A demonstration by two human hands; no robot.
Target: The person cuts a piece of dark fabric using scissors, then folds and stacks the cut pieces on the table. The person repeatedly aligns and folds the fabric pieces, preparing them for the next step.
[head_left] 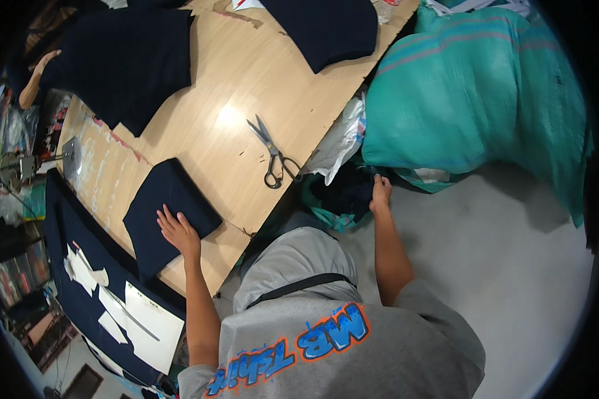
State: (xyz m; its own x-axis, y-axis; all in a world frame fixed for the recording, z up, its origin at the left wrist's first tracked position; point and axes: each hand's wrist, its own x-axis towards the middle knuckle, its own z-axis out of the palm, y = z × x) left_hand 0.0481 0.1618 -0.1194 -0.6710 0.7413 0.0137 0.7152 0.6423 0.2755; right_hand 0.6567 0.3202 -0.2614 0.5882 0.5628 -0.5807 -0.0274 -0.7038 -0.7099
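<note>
My left hand [178, 233] lies flat with spread fingers on a folded navy fabric piece [156, 206], near the table's front edge. Off to the right, my right hand [381, 193] is lowered beside the table, its fingers closed at the edge of dark cloth [343, 189] in an open green sack [345, 221]; the fingertips are partly hidden. Between my hands, large black-handled scissors [271, 151] rest on the wooden table [226, 86] with blades apart, touching neither hand.
Another person's hand [38, 78] touches a wide navy fabric piece [130, 56] at the far left. More navy fabric [329, 30] lies at the far edge. Big stuffed green sacks [459, 93] stand right of the table. White paper patterns [150, 326] rest on dark cloth at lower left.
</note>
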